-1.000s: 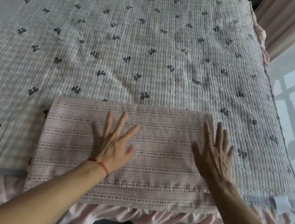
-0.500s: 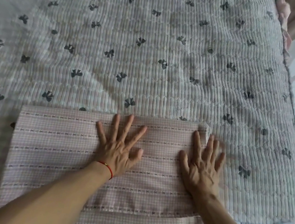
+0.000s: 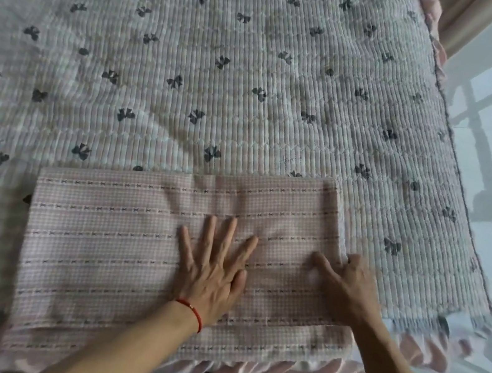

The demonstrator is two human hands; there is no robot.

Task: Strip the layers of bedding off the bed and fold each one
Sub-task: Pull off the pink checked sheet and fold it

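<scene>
— What's changed in the last second? Both palms were spread flat on that folded pink sheet [image 3: 140, 253] a moment ago.

— The left hand [image 3: 212, 274] hasn't lifted; it's still pressed flat near the middle, fingers fanned wide apart, holding nothing. The right hand [image 3: 344, 284] has slid from the top of the sheet to its right edge, and the fingers have curled over there.

— So it has hold of the edge?

— It looks that way: thumb lying on top of the cloth, fingers bent down at the side. I can't see the fingertips, so I'd call it a grip on the edge in my judgement, not for certain.

— What does that mean for the job?

— Smoothing looks finished. I'd guess another fold is coming, right end carried over while the left hand pins the middle.

— And where does the sheet sit?

— At the near edge of the bed, on the bow-print quilt [image 3: 258, 73], which is still spread out and not yet stripped. A pink frill [image 3: 426, 349] hangs below.
</scene>
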